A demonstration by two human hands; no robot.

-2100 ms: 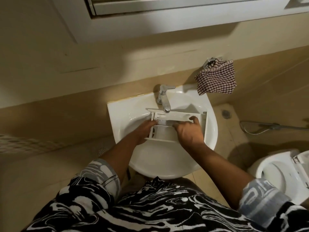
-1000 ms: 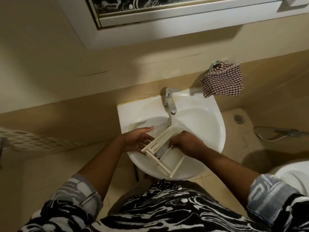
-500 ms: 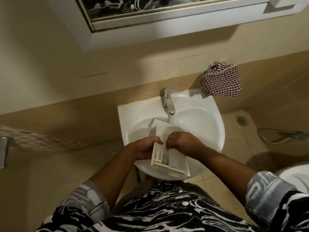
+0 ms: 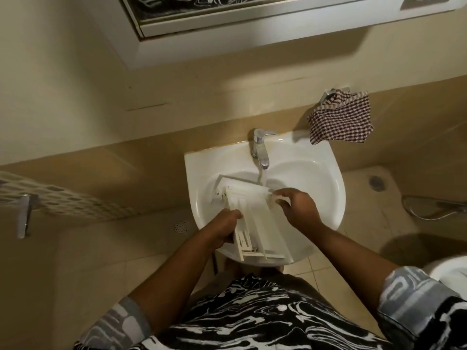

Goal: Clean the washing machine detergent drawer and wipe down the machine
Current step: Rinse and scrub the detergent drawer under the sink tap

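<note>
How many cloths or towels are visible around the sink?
2. A checked cloth hangs on a wall hook to the right of the tap. A patterned towel hangs on a rail at the far left. Others may be outside the view.

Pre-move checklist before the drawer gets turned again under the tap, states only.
1. Left hand gripping detergent drawer on its left edge: ok.
2. Right hand on the drawer's far right corner: ok; whether it grips firmly: cannot tell.
3. Water running from faucet onto the drawer's far end: ok.
4. Drawer fully over the sink: not ok, the near end overhangs the front rim.
5. Checkered cloth within reach, hanging on the wall fixture to the right: ok.
6. Residue left inside the compartments: cannot tell.
</note>
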